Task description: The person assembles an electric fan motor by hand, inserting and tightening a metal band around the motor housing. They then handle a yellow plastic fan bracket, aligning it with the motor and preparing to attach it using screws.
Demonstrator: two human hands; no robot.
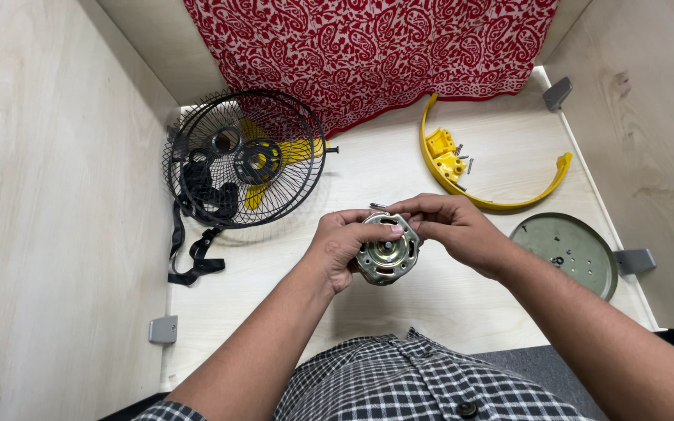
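Left hand (342,242) clamped on a round metal motor housing (385,253) at frame centre, above the worktop (399,168); right hand (454,226) pinches its upper rim. Upper left: black wire fan guard (245,158). Upper right: yellow curved bracket (493,183). Right: grey round base plate (575,251).

round silvery fan motor (386,254), face up, above the tabletop

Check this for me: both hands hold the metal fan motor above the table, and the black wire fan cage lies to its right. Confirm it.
Not quite. Both the left hand and right hand do hold the metal fan motor above the table, but the head view shows the black wire fan cage lying to its left, not its right.
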